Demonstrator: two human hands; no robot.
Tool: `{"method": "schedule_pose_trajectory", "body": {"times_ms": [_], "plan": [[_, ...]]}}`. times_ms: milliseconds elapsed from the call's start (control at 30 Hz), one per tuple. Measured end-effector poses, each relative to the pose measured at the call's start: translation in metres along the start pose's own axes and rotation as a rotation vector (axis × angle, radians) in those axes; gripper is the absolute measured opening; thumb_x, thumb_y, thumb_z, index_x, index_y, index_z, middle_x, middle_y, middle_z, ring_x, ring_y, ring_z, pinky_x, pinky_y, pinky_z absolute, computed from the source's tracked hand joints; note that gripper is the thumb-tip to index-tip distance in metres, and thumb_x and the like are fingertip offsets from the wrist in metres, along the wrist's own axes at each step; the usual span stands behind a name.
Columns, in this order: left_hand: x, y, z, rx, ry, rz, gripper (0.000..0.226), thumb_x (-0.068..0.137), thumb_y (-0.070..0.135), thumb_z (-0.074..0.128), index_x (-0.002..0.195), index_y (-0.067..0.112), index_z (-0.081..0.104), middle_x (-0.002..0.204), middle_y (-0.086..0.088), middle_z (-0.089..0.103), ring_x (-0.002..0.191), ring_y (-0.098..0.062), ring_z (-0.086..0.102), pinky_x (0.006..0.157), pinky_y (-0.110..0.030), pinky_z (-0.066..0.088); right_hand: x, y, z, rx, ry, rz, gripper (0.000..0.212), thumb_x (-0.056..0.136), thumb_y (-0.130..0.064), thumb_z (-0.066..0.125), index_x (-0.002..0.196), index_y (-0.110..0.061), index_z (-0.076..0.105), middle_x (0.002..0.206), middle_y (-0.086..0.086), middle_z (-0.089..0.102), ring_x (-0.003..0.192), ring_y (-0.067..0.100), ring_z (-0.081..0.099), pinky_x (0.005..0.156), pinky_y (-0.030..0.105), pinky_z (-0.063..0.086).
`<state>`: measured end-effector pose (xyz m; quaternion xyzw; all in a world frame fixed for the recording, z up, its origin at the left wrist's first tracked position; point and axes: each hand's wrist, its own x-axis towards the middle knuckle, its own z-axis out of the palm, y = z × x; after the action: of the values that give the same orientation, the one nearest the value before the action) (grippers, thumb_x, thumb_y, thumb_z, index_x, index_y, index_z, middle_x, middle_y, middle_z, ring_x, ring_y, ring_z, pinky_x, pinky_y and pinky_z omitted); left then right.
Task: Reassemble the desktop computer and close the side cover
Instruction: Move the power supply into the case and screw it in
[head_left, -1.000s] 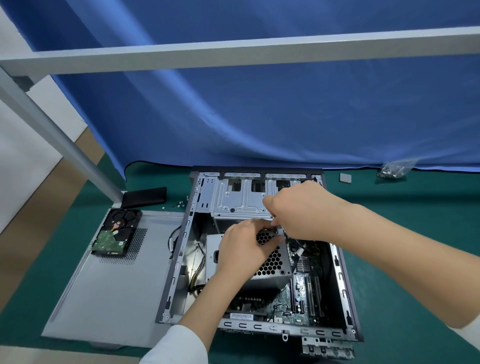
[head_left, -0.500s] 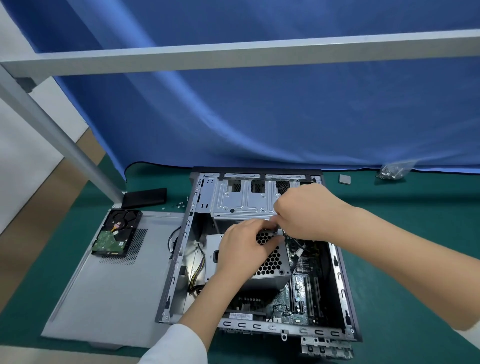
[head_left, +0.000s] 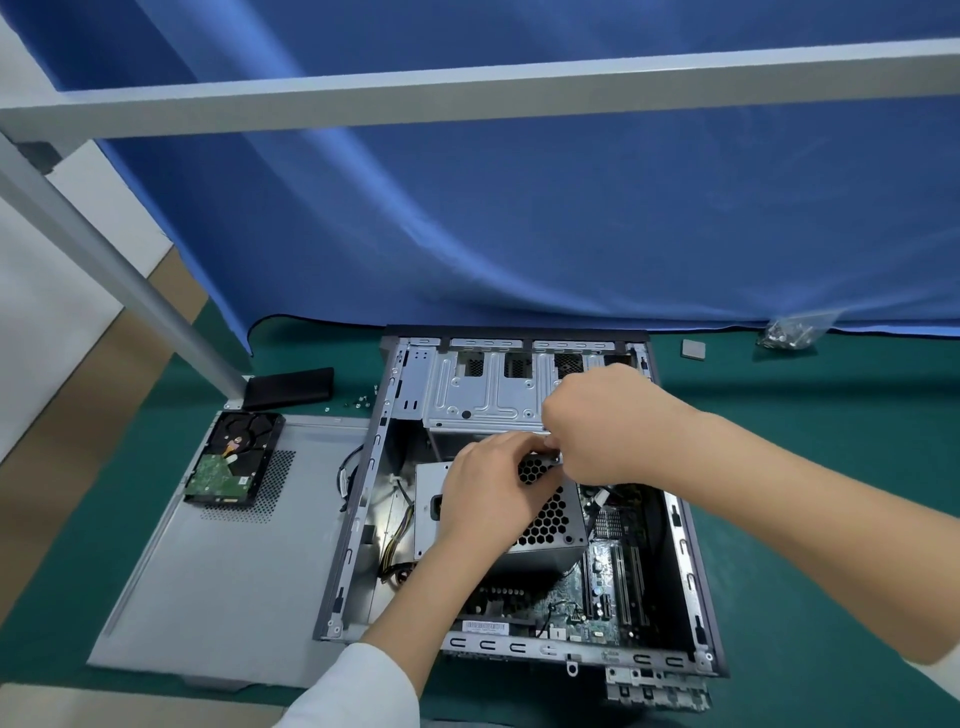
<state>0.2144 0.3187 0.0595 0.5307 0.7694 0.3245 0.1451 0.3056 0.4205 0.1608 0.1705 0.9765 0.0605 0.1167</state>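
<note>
Both hands at the power supply

The open computer case (head_left: 519, 499) lies on the bench (head_left: 810, 467). The left hand (head_left: 493, 499) steadies the power supply (head_left: 550, 525), fingers flat; the right hand (head_left: 597, 421) pinches something small at its far edge, probably to fasten it.

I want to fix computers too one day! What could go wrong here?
The hard drive lies loose on the side cover; lifting that cover to close the case could tip it off. Tiny screws sit scattered on the green mat and could roll away. Both hands, left hand and right hand, crowd the power supply, so cables might get pinched.
</note>
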Motion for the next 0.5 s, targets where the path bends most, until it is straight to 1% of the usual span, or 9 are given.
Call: {"method": "schedule_pose_trajectory", "body": {"times_ms": [100,167,233,267,333,367,400,433,500], "plan": [[0.001,-0.001,0.001,0.013,0.015,0.011,0.014,0.078,0.037,0.066,0.091,0.031,0.069,0.086,0.015,0.07,0.069,0.0,0.048,0.072,-0.026,0.042,0.001,-0.001,0.002,0.062,-0.029,0.072,0.031,0.078,-0.02,0.055,0.055,-0.016,0.034,0.056,-0.001,0.037,0.045,0.014,0.033,0.043,0.022,0.019],[0.001,-0.001,0.0,0.004,-0.001,-0.001,0.019,0.079,0.041,0.062,0.094,0.032,0.069,0.089,0.015,0.07,0.073,-0.002,0.053,0.075,-0.027,0.043,0.003,0.002,0.002,0.085,-0.042,0.093,0.034,0.083,-0.023,0.054,0.056,-0.016,0.035,0.057,-0.001,0.038,0.047,0.014,0.035,0.044,0.023,0.021],[0.0,0.0,-0.002,-0.016,-0.024,-0.015,0.023,0.082,0.043,0.061,0.099,0.032,0.07,0.093,0.016,0.07,0.083,-0.007,0.061,0.079,-0.03,0.045,0.003,0.004,0.0,0.101,-0.046,0.097,0.032,0.086,-0.028,0.053,0.061,-0.015,0.039,0.061,-0.003,0.04,0.052,0.018,0.041,0.048,0.024,0.028],[0.0,0.0,-0.002,-0.023,-0.037,-0.03,0.022,0.084,0.043,0.061,0.101,0.032,0.07,0.094,0.015,0.07,0.086,-0.009,0.062,0.08,-0.031,0.046,0.002,0.005,-0.002,0.11,-0.049,0.094,0.027,0.088,-0.03,0.052,0.067,-0.016,0.045,0.065,-0.003,0.043,0.06,0.022,0.047,0.052,0.025,0.033],[0.001,0.0,-0.004,-0.048,-0.064,-0.069,0.019,0.087,0.044,0.061,0.101,0.034,0.069,0.088,0.014,0.07,0.083,-0.012,0.062,0.076,-0.033,0.049,0.002,0.006,-0.008,0.143,-0.049,0.092,0.015,0.09,-0.032,0.052,0.088,-0.017,0.054,0.081,-0.003,0.056,0.078,0.026,0.057,0.061,0.029,0.037],[0.002,0.0,-0.005,-0.086,-0.076,-0.097,0.017,0.087,0.044,0.061,0.098,0.035,0.069,0.084,0.014,0.07,0.079,-0.013,0.062,0.072,-0.034,0.05,0.003,0.007,-0.011,0.165,-0.044,0.089,0.016,0.09,-0.033,0.052,0.097,-0.019,0.054,0.089,-0.003,0.06,0.085,0.025,0.058,0.063,0.03,0.037],[0.003,0.001,-0.006,-0.143,-0.083,-0.127,0.012,0.087,0.044,0.06,0.094,0.038,0.068,0.078,0.017,0.068,0.074,-0.012,0.062,0.067,-0.033,0.05,0.005,0.008,-0.014,0.192,-0.026,0.081,0.016,0.09,-0.035,0.053,0.099,-0.022,0.052,0.094,-0.005,0.061,0.088,0.023,0.058,0.063,0.031,0.037],[0.005,0.001,-0.007,-0.212,-0.088,-0.147,0.005,0.087,0.042,0.06,0.088,0.042,0.065,0.071,0.02,0.065,0.067,-0.008,0.06,0.061,-0.031,0.048,0.008,0.01,-0.017,0.227,-0.002,0.077,0.014,0.089,-0.038,0.054,0.096,-0.026,0.05,0.093,-0.008,0.062,0.087,0.021,0.057,0.063,0.031,0.037],[0.009,0.001,-0.014,-0.304,-0.075,-0.176,0.012,0.088,0.037,0.06,0.08,0.046,0.062,0.067,0.022,0.063,0.061,-0.002,0.056,0.055,-0.029,0.044,0.015,0.013,-0.024,0.319,0.015,0.087,0.014,0.085,-0.043,0.056,0.084,-0.031,0.05,0.081,-0.013,0.065,0.082,0.013,0.057,0.061,0.03,0.039]]}}
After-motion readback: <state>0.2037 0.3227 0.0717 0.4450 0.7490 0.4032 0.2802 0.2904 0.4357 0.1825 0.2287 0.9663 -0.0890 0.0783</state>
